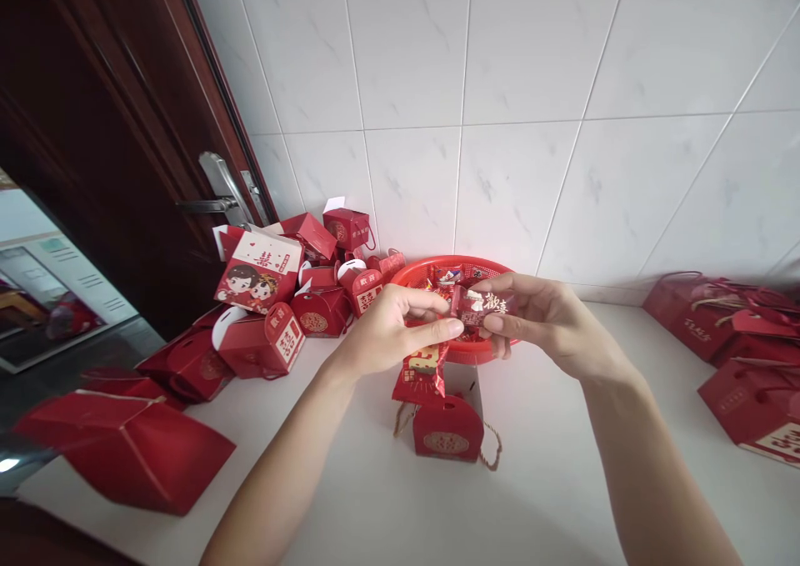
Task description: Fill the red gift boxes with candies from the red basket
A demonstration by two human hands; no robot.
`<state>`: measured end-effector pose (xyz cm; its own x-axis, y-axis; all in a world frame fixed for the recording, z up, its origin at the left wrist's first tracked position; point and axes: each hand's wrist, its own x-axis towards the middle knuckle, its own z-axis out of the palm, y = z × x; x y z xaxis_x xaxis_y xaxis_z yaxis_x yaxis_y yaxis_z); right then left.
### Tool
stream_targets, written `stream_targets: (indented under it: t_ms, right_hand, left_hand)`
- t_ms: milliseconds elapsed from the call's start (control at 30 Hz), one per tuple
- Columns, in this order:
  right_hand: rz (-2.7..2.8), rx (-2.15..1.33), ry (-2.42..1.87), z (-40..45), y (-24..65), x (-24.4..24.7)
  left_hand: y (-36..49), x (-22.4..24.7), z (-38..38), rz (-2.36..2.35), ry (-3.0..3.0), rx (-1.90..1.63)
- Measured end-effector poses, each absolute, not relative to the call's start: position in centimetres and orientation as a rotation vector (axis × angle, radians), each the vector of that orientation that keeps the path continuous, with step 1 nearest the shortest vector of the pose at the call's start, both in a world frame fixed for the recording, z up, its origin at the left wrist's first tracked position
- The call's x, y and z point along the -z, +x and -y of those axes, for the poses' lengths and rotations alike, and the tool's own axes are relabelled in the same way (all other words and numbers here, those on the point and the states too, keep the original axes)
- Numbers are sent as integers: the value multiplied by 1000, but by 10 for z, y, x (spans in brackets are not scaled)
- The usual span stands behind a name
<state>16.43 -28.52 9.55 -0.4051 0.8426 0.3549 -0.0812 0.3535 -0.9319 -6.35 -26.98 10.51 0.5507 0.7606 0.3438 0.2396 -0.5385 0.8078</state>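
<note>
Both hands were on one dark-red wrapped packet (491, 303) with white Chinese characters. Left hand (400, 320) pinched its left end, thumb against fingers; right hand (543, 320) gripped the right part, thumb near, forefinger far. Packet sat raised over the red plastic basket (472, 352), which held more small wrapped packets.

Step in hand, as judged: handling a single packet with both hands, printed face toward the camera. Next move, as judged, called for one hand to release its end while the other kept hold, with clearance over the basket rim.

Near side of basket: open red gift box (448, 433), rope handles (493, 449) out to the sides. A red-and-gold packet (420, 374) overlapped its far left; couldn't tell whether inside or only leaning.

Left on the tabletop (531, 483): heap of red gift boxes, including a cartoon-couple box (259, 274) and a large plain box (137, 441) at near left. Right: more red boxes (759, 403), cut off by the frame. Far: tiled wall (412, 49). Far left: dark wooden door (93, 91).
</note>
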Motion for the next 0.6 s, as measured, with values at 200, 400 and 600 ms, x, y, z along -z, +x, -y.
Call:
stream_targets:
  t_ms: [200, 400, 600]
  right_hand:
    - [1685, -1197, -671, 286, 164, -96]
    - [1697, -1220, -640, 286, 164, -97]
    - [1707, -1213, -656, 286, 165, -96]
  left_hand:
    - [-64, -105, 270, -798, 2026, -936]
    - [-64, -106, 271, -770, 2045, -943]
    - [-63, -106, 270, -775, 2030, -960]
